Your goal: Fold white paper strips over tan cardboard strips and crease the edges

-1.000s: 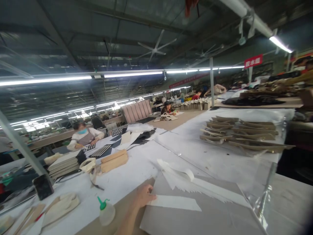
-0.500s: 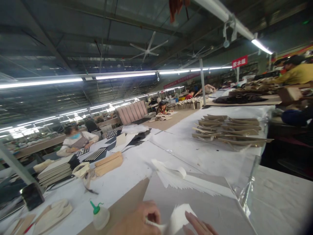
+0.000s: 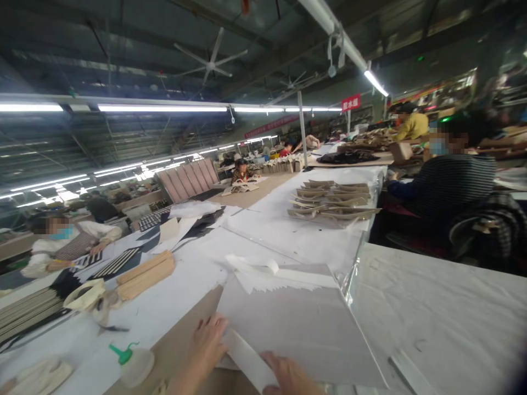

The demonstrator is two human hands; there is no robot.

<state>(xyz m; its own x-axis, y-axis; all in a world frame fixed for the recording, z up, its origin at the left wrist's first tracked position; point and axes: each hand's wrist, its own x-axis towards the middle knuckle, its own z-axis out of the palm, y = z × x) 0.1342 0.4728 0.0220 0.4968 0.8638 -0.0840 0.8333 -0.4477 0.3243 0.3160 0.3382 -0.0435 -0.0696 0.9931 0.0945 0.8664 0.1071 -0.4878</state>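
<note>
My left hand [image 3: 208, 341] rests at the near left edge of a grey board [image 3: 296, 326], its fingers on the upper end of a white paper strip [image 3: 248, 360]. My right hand [image 3: 289, 376] touches the strip's lower end at the bottom edge of the view. The strip lies slantwise across the board's near corner. Several more white strips [image 3: 267, 277] are fanned out at the board's far edge. Brown cardboard [image 3: 181, 343] lies under the board on the left.
A glue bottle with a green cap [image 3: 132, 363] stands near left. Tan blocks [image 3: 145, 274] and tape rolls [image 3: 86, 293] lie beyond it. Stacked beige pieces [image 3: 329, 198] sit farther along the white table [image 3: 432, 307]. A seated person in stripes [image 3: 447, 184] is at right, another [image 3: 61, 244] at left.
The view has swung right and down. Both hands have brought the white strip down flat onto the board's near corner, where half a second ago it was bent up between them.
</note>
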